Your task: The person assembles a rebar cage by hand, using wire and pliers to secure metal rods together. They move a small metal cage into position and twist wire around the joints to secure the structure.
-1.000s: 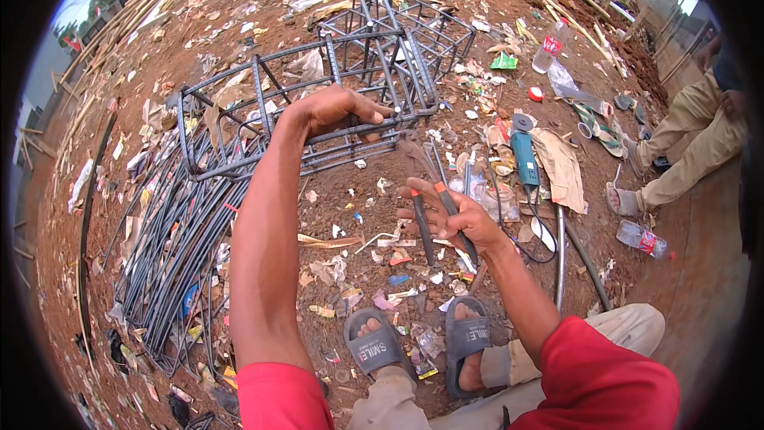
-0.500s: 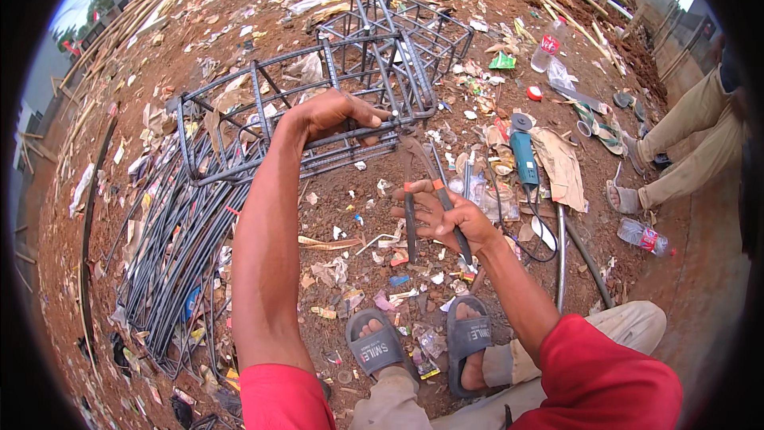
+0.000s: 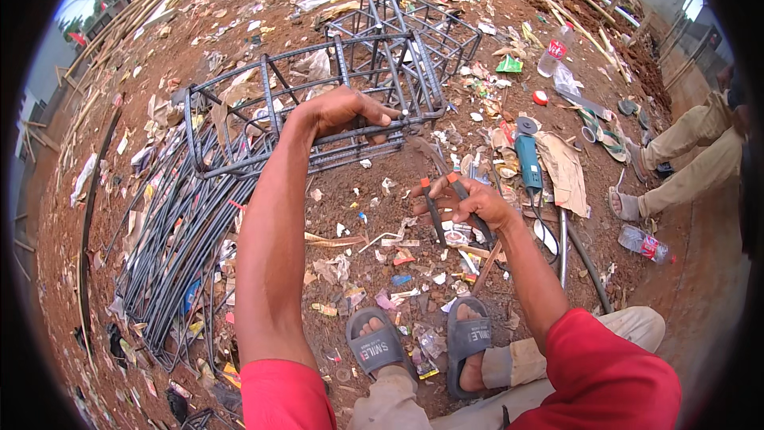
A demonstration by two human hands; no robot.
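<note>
- Curling around a cage bar: left hand.
- Loosely holding pincers, fingers half-spread: right hand.
- Pincers: slanting forward-left; head near cage corner.

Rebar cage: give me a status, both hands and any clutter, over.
Left hand gripping rebar cage. Right hand loosely holding pincers. Litter scattered below; angle grinder lying to the right.

Left sandal: pale block capitals across the grey strap, smaller line beneath. Right sandal: matching pale lettering. Upper clear bottle and lower clear bottle: white lettering on red labels. Angle grinder: housing marking too small to read
</note>
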